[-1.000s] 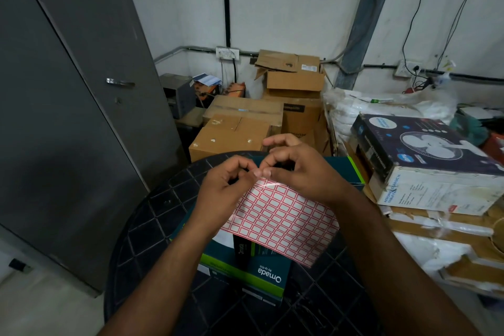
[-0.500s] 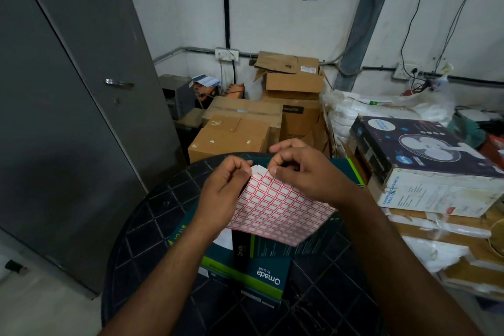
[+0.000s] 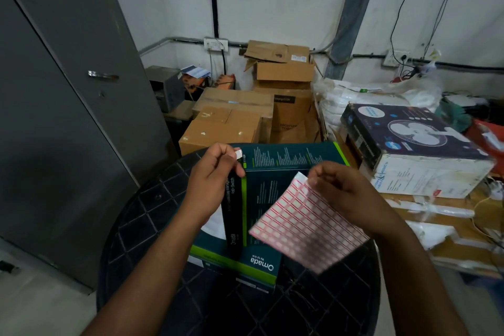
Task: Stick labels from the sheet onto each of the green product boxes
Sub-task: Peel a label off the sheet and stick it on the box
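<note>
Dark green product boxes (image 3: pixel 261 194) marked "Omada" lie stacked on a round black table (image 3: pixel 141 215), one more green box (image 3: pixel 294 157) lying behind them. My right hand (image 3: pixel 346 188) pinches the top corner of a sheet of red-bordered white labels (image 3: pixel 305 226), which hangs over the boxes. My left hand (image 3: pixel 215 174) is up and to the left of the sheet, holding one small peeled label (image 3: pixel 238 154) between thumb and finger, just above the far left corner of the top box.
A grey metal cabinet (image 3: pixel 68 90) stands on the left. Brown cartons (image 3: pixel 231 123) are piled behind the table. On the right, a fan's box (image 3: pixel 409 144) rests on a cluttered bench among white bags (image 3: pixel 354 95) and cables.
My hands were together at the sheet's top corner. Now the left hand has pulled away to the left with a peeled label, and the sheet has swung down to the right.
</note>
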